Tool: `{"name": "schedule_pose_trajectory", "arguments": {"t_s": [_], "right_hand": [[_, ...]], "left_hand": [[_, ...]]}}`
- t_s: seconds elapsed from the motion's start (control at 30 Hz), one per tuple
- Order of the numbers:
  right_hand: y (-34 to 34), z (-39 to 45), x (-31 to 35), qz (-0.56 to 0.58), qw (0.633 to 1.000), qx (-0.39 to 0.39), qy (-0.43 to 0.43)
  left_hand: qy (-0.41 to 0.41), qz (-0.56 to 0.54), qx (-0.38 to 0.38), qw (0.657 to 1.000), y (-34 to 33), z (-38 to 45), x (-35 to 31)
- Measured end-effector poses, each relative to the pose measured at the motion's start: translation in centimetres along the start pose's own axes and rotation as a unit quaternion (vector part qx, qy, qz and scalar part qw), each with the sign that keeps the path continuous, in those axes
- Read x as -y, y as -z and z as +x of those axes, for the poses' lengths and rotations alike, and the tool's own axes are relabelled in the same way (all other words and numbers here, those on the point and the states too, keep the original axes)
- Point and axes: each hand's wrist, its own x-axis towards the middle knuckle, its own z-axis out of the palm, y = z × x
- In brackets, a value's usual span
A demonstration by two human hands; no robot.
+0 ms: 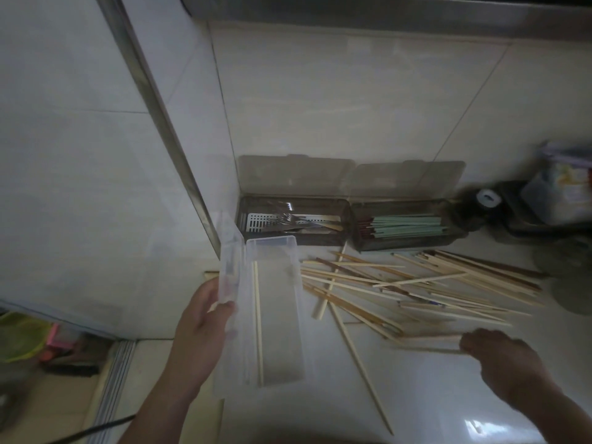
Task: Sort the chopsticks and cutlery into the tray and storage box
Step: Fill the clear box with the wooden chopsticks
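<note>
- Pinching the lid [229, 270], the left hand [205, 318] steadies the clear box [275, 312].
- Right hand [499, 363] grips chopsticks [429, 342] right of the box; best lay them lengthwise inside.

Left hand [205, 318] holding clear storage box [275, 315] lid, right hand [499, 360] apparently pinching blurred chopsticks [429, 344]
</note>
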Motion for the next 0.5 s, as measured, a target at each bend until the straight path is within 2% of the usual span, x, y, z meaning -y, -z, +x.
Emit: {"name": "schedule_pose_trajectory", "arguments": {"t_s": [0.07, 0.1, 0.2, 0.23, 0.3, 0.33, 0.4, 0.5], "right_hand": [[2.1, 0.6, 1.0, 0.132, 0.989, -0.033, -0.056], [2.9, 1.1, 2.3, 0.232, 0.969, -0.047, -0.064], [5.6, 2.1, 10.1, 0.464, 0.878, -0.114, -0.011], [6.1, 2.2, 13.2, 0.524, 0.844, -0.110, 0.026], [6.4, 2.0, 19.4, 0.616, 0.782, -0.050, 0.080], [6.4, 2.0, 22.2, 0.624, 0.776, -0.007, 0.088], [5.6, 2.2, 26.4, 0.569, 0.811, 0.083, 0.105], [3.9, 3.7, 29.5, 0.487, 0.861, 0.116, 0.085]], "left_hand": [[0.010, -0.019, -0.004, 1.000, 0.1, 0.0, 0.0], [0.015, -0.030, -0.006, 0.999, 0.1, -0.1, 0.1], [0.029, -0.049, -0.014, 0.998, 0.2, -0.1, 0.3], [0.031, -0.051, -0.016, 0.998, 0.2, -0.2, 0.3], [0.027, -0.052, -0.019, 0.998, 0.2, -0.2, 0.4], [0.024, -0.050, -0.020, 0.998, 0.2, -0.2, 0.3], [0.019, -0.042, -0.021, 0.999, 0.2, -0.2, 0.3], [0.012, -0.032, -0.015, 0.999, 0.2, 0.0, 0.5]]}}
